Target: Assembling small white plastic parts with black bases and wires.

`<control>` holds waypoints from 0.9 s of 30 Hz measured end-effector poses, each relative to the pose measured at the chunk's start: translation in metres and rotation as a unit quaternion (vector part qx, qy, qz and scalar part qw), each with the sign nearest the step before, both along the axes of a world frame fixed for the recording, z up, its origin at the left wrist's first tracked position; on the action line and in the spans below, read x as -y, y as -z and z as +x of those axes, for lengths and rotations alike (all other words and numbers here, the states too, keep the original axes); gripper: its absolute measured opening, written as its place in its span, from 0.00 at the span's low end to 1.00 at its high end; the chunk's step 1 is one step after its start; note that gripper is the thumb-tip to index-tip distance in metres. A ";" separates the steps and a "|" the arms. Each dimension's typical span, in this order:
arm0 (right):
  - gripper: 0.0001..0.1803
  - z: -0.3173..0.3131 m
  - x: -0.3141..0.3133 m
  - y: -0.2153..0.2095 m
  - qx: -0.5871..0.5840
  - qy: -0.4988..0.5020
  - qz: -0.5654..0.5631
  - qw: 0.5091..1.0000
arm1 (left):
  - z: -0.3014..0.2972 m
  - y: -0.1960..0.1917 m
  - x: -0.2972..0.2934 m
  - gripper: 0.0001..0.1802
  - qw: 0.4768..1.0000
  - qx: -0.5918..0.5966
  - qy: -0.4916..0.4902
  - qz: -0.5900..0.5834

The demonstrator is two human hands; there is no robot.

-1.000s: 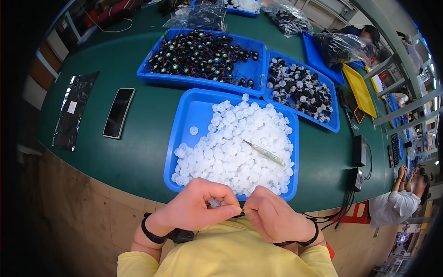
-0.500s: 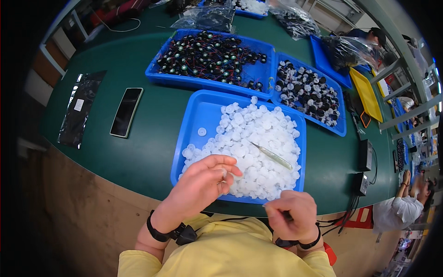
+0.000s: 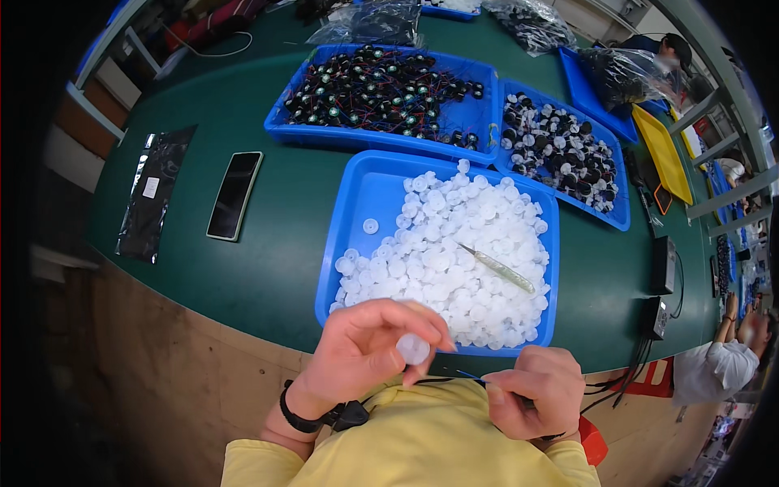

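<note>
My left hand (image 3: 377, 345) is closed in a pinch on a translucent white round plastic piece (image 3: 412, 349), in front of the near edge of a blue tray (image 3: 345, 207). Many similar white pieces (image 3: 438, 268) are heaped in that tray. A pointed tool with a pale greenish handle (image 3: 505, 271) lies on the heap. To the right, my right hand (image 3: 537, 391) is closed, with a thin blue wire (image 3: 468, 374) sticking out of its fingertips toward my left hand. Something dark shows inside its curled fingers, too hidden to name.
Behind stand a blue tray of black parts with wires (image 3: 280, 126) and a blue tray of black-and-white parts (image 3: 621, 213). Left on the green table (image 3: 280, 268) lie a phone (image 3: 235, 196) and a black bag (image 3: 154, 195). Black boxes (image 3: 664, 266) sit right; a co-worker (image 3: 714, 369) is beyond.
The view has shifted slightly, moving the trays up and right. My left hand has turned, showing the white piece in its fingertips. The blue wire at my right hand now shows more plainly.
</note>
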State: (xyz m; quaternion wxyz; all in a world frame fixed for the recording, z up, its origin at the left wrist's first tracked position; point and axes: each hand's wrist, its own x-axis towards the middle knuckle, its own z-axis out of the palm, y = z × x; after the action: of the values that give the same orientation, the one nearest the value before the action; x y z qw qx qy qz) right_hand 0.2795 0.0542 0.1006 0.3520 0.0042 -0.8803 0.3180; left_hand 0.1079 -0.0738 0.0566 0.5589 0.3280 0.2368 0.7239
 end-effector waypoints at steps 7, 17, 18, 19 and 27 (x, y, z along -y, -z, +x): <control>0.11 -0.006 -0.001 0.008 -0.002 0.031 0.004 0.999 | 0.001 0.006 -0.003 0.12 0.990 0.102 -0.080 -0.057; 0.10 -0.016 0.000 0.010 -0.001 0.011 -0.016 1.000 | -0.004 0.008 -0.004 0.13 0.984 0.161 -0.009 -0.070; 0.09 -0.017 0.002 0.010 0.002 0.018 -0.023 1.000 | -0.002 0.005 -0.005 0.13 0.982 0.167 -0.016 -0.091; 0.07 -0.018 0.003 0.011 0.006 0.026 -0.029 0.999 | 0.000 0.000 -0.005 0.13 0.978 0.174 -0.023 -0.113; 0.11 -0.020 0.001 0.013 0.016 0.035 0.028 0.999 | 0.005 -0.004 -0.006 0.19 0.970 0.150 -0.007 -0.191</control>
State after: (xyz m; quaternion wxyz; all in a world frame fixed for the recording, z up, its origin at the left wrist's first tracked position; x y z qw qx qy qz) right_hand 0.2591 0.0531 0.0872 0.3487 -0.0219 -0.8940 0.2804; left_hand 0.1127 -0.0681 0.0607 0.6354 0.1015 0.2866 0.7098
